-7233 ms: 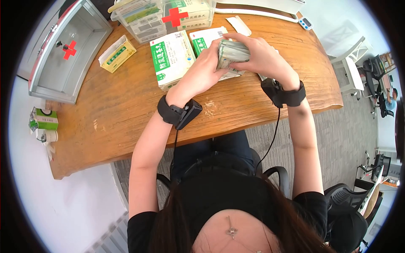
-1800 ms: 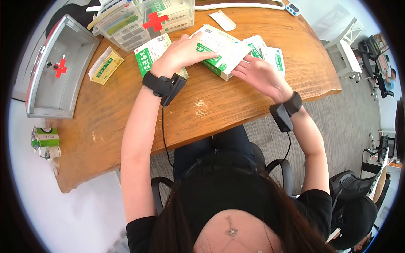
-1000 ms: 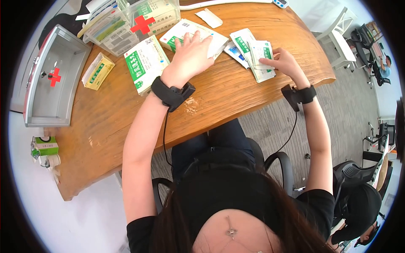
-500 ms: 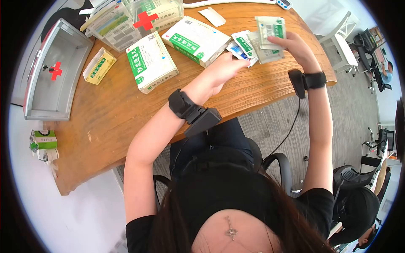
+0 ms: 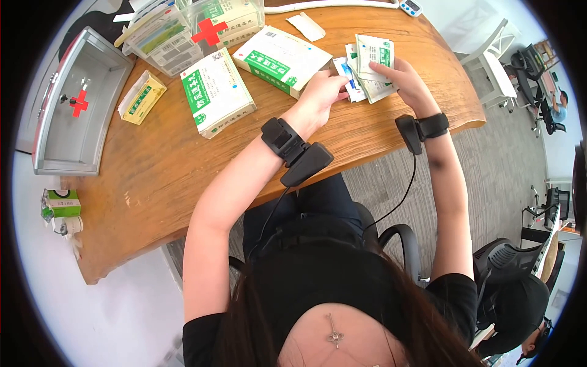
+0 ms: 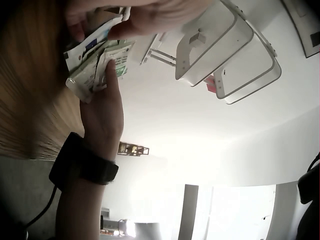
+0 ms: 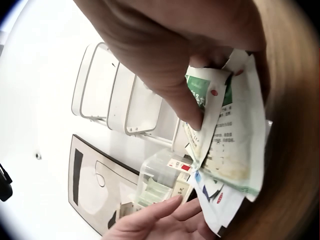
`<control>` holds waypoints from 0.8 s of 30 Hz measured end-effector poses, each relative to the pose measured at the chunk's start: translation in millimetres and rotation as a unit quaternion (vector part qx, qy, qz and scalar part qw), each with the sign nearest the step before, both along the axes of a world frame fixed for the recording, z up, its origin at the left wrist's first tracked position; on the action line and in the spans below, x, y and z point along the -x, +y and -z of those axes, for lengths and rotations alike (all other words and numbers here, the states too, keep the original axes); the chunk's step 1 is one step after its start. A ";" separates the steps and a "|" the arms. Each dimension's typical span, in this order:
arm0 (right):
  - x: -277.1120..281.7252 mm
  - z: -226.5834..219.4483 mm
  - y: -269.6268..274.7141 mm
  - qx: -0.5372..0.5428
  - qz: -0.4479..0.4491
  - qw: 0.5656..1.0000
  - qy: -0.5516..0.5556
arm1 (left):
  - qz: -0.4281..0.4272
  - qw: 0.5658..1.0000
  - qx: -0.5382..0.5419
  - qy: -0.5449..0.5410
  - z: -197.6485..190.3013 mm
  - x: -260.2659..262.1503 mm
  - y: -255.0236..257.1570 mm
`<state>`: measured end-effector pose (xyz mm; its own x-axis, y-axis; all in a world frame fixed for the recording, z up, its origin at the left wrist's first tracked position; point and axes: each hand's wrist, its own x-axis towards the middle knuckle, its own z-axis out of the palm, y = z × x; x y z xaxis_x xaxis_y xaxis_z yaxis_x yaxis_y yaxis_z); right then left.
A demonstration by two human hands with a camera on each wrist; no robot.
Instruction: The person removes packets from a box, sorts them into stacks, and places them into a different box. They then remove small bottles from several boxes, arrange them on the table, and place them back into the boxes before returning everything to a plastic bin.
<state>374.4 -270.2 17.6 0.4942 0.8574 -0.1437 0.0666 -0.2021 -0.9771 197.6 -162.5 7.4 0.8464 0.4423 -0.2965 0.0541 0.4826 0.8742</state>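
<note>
The right hand (image 5: 411, 84) pinches several green-and-white sachets (image 5: 377, 55), its thumb across their front; the right wrist view shows the thumb on a sachet (image 7: 235, 135) up close. By the lower left edge of the bunch, the left hand (image 5: 319, 101) has its fingers bent at a blue-and-white packet (image 5: 350, 81). In the left wrist view the left hand (image 6: 150, 15) pinches the end of that packet (image 6: 85, 50), with the right hand (image 6: 102, 112) under the sachets. Two green-and-white boxes (image 5: 284, 58), (image 5: 215, 95) lie left of the hands.
A clear bin with a red cross (image 5: 209, 32) holds boxes at the back. At left stand a small yellow box (image 5: 142, 101) and a grey-framed case (image 5: 70, 116). A torn white piece (image 5: 306, 27) and a timer (image 5: 411, 7) lie at the back. A person sits far right.
The right hand has brought its sachets down and left, over the others. From the nearer box, the left hand moved right to the packets. Earlier, that box was held between both hands.
</note>
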 end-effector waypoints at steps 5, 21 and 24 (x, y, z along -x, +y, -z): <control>14.6 -8.3 -16.9 -0.099 0.042 0.987 0.117 | 0.043 0.995 -0.086 0.011 -6.5 8.8 -8.5; 55.2 -12.6 -8.1 -0.203 0.037 0.978 0.000 | 0.012 0.995 -0.078 -0.064 -29.3 22.6 -8.5; 70.1 -2.7 -6.0 -0.197 0.018 0.980 -0.035 | -0.006 0.982 -0.159 -0.098 -20.1 16.2 -8.8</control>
<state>304.3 -276.1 20.3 0.5213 0.8216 0.2309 0.1361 0.1870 -0.9729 181.4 -171.3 27.5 0.8680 0.4959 0.0256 -0.1335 0.1835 0.9739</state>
